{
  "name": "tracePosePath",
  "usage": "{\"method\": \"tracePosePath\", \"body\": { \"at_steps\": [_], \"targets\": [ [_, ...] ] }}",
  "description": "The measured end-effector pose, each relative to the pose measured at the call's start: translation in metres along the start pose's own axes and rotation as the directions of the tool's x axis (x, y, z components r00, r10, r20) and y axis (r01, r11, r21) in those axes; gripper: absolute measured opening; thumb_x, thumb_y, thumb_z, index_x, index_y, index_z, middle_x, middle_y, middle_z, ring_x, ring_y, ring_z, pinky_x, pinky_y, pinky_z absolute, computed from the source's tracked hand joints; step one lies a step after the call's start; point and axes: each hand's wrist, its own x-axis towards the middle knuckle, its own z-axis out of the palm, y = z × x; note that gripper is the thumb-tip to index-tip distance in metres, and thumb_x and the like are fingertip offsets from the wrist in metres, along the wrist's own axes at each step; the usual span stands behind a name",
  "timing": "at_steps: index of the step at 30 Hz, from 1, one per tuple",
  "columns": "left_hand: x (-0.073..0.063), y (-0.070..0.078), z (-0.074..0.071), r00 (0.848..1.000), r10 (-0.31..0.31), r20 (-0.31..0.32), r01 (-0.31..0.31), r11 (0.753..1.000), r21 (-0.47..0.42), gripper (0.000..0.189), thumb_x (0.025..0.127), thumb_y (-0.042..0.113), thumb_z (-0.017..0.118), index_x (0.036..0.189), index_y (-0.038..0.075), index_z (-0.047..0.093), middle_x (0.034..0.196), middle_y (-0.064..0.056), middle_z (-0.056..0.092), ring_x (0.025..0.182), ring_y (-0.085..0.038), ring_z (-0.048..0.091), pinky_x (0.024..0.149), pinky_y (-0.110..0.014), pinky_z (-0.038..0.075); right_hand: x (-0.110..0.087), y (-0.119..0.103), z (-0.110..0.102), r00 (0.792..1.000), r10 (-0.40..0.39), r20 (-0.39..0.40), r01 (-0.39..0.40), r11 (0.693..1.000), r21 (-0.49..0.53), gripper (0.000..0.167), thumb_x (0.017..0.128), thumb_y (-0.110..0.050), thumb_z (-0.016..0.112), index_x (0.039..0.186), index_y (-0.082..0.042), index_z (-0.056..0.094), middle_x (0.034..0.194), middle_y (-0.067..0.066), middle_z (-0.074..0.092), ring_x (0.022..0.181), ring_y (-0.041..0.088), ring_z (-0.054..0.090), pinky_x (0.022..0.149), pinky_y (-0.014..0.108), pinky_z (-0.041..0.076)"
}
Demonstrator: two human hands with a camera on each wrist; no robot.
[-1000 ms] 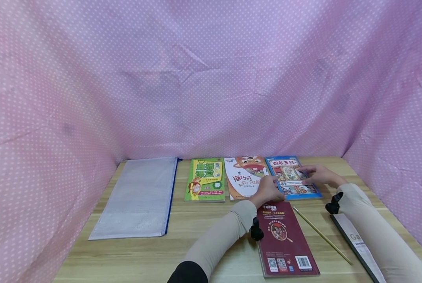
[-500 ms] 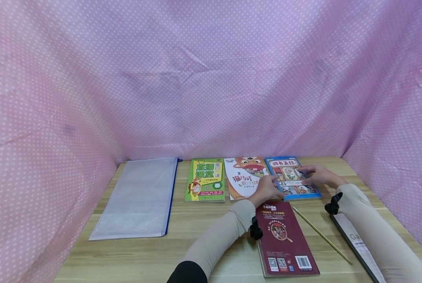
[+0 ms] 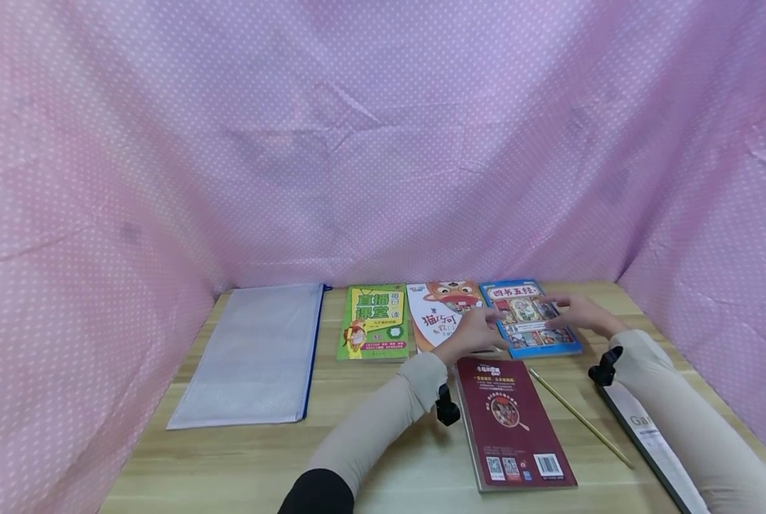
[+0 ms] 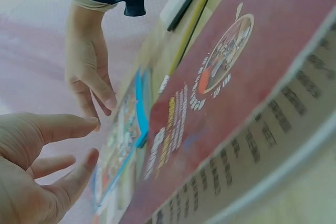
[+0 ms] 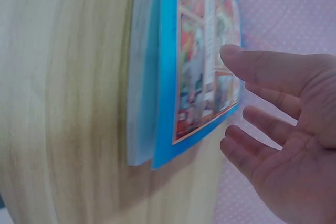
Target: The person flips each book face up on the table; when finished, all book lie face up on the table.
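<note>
A blue-bordered book [image 3: 525, 345] with small pictures on its cover lies at the back right of the table. My right hand [image 3: 585, 315] is over its right edge; in the right wrist view the hand [image 5: 310, 145] shows spread fingers with nothing between them. My left hand [image 3: 471, 333] hovers over the lower right of a white and orange book [image 3: 435, 321], hiding part of its cover. In the left wrist view its fingers [image 4: 68, 128] are apart and hold nothing. A dark red book [image 3: 517, 428] lies in front of the left hand, barcode toward me.
A green book [image 3: 374, 325] lies left of the white one. Farther left is a translucent mesh zip pouch [image 3: 248, 357] with a blue edge. A gold-coloured stick [image 3: 582, 420] lies right of the red book. A long box [image 3: 646, 435] is partly under the right forearm.
My left hand has moved a little to the left, off the gap by the blue book. The right hand stays over the blue book. The whole head view has shifted slightly.
</note>
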Motion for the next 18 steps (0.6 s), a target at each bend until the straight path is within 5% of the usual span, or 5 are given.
{"method": "tracePosePath", "body": {
  "at_steps": [10,18],
  "targets": [
    [-0.036,0.001,-0.026,1.000,0.018,0.018,-0.021,0.991,0.129,0.063,0.082,0.012,0.085,0.139,0.006,0.061,0.130,-0.015,0.067,0.110,-0.018,0.065,0.089,-0.022,0.055,-0.025,-0.040,0.000,0.985,-0.166,-0.038,0.166,0.986,0.010,0.065,0.090,-0.016,0.077,0.146,0.005,0.049,0.144,0.037,0.050,0.130,0.057,0.049,0.102,0.062,0.051],
    [-0.068,-0.013,-0.038,0.999,0.042,0.023,-0.044,0.994,0.103,0.065,0.077,0.008,0.087,0.137,0.001,0.061,0.123,-0.018,0.068,0.105,-0.022,0.069,0.087,-0.019,0.055,-0.040,-0.063,0.014,0.965,-0.260,0.017,0.259,0.965,0.037,0.059,0.089,-0.007,0.077,0.140,0.010,0.054,0.139,0.036,0.055,0.122,0.054,0.058,0.097,0.050,0.057]
  ]
}}
